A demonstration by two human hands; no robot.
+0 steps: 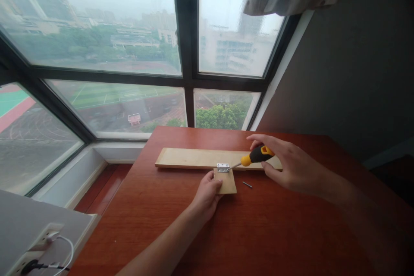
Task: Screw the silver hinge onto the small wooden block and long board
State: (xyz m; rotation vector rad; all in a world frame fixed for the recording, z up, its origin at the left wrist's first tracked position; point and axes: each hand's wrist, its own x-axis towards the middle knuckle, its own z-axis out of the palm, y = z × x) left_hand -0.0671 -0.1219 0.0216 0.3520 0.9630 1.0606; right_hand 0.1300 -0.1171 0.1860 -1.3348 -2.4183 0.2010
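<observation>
My left hand [209, 194] grips a small wooden board [228, 183], thumb on top and fingers beneath. A silver metal hinge [223, 167] lies at the small board's far edge, against a long pale wooden plank [190, 158]. My right hand [287, 161] is loosely around the end of a black and yellow screwdriver [257, 155], thumb and fingers spread on either side of the handle. The screwdriver slants down to the left, its tip at the right side of the hinge. Whether the tip sits in a screw is too small to tell.
A short thin metal piece [247, 184], perhaps a screw or bit, lies on the reddish-brown table [155, 228], right of the small board. Windows [113, 108] stand beyond the table's far edge. At the lower left, a white cable [71, 248] is plugged into a wall socket.
</observation>
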